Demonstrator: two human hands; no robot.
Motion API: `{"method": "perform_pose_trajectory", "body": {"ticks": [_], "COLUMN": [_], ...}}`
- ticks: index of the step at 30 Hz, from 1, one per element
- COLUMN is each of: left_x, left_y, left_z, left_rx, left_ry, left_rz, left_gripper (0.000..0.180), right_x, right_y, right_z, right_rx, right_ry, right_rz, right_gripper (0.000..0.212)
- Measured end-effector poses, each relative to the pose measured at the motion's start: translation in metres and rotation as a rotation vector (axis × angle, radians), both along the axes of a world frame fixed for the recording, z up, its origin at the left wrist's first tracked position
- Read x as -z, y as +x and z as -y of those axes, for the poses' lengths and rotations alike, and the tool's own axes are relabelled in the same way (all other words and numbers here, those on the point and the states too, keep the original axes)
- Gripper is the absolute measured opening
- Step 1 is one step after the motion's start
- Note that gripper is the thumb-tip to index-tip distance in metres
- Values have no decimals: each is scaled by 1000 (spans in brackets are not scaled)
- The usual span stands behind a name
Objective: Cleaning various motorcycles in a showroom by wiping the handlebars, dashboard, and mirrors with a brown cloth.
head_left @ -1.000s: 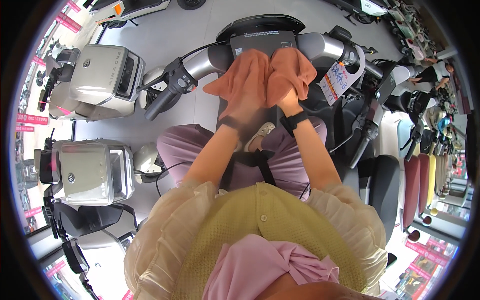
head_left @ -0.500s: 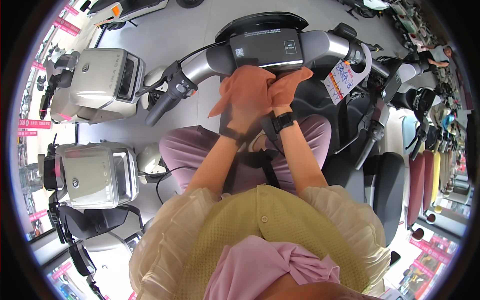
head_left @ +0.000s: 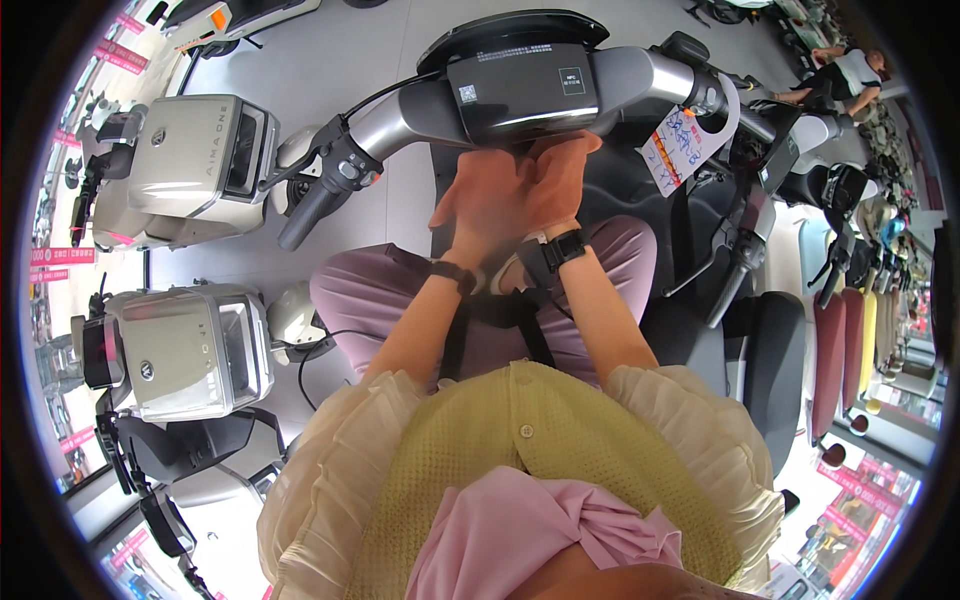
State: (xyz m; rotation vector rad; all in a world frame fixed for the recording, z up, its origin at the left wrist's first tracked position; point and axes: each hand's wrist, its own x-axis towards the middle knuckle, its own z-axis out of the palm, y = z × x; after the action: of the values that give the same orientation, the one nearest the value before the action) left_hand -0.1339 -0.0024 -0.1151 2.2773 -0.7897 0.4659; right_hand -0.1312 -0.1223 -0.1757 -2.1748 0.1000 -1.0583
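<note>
An orange cloth (head_left: pixel 552 180) is bunched just below the dark display panel (head_left: pixel 530 95) of a scooter's handlebar. My left hand (head_left: pixel 482 238) is closed on the cloth's left part; its fingers lie under the fabric and the area is blurred. Beside it, my right hand (head_left: pixel 562 226) grips the right part, its fingers likewise covered. The cloth's upper edge comes close to the panel's lower edge; whether they touch I cannot tell. A black watch (head_left: pixel 565 248) is on my right wrist, and a dark band (head_left: pixel 455 275) circles the left.
The scooter's left grip (head_left: pixel 310 213) and a hanging paper tag (head_left: pixel 672 150) flank the panel. Cream scooters (head_left: pixel 190 165) stand at left. More handlebars (head_left: pixel 742 255) and dark seats (head_left: pixel 775 350) crowd the right. A person (head_left: pixel 850 80) is at the far right.
Both hands and the cloth have shifted slightly left, and the cloth looks more gathered, its left corner drawn in. The distant person at far right has come further into view.
</note>
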Motion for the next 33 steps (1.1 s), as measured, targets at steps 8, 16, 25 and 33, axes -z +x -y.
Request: {"method": "perform_pose_trajectory", "body": {"ticks": [8, 16, 25, 33], "left_x": [130, 230, 119, 119], "left_y": [27, 159, 126, 122], "left_z": [-21, -91, -26, -24], "left_rx": [-500, -349, -304, -256], "left_ry": [232, 369, -69, 82], "left_rz": [257, -241, -409, -113], "left_gripper": [18, 40, 44, 50], "right_x": [29, -1, 19, 18], "right_y": [-23, 48, 43, 42], "right_z": [30, 60, 82, 86], "right_rx": [36, -104, -87, -132], "right_ry": [94, -19, -146, -163], "right_rz": [3, -34, -23, -20], "right_gripper": [33, 34, 35, 35]}}
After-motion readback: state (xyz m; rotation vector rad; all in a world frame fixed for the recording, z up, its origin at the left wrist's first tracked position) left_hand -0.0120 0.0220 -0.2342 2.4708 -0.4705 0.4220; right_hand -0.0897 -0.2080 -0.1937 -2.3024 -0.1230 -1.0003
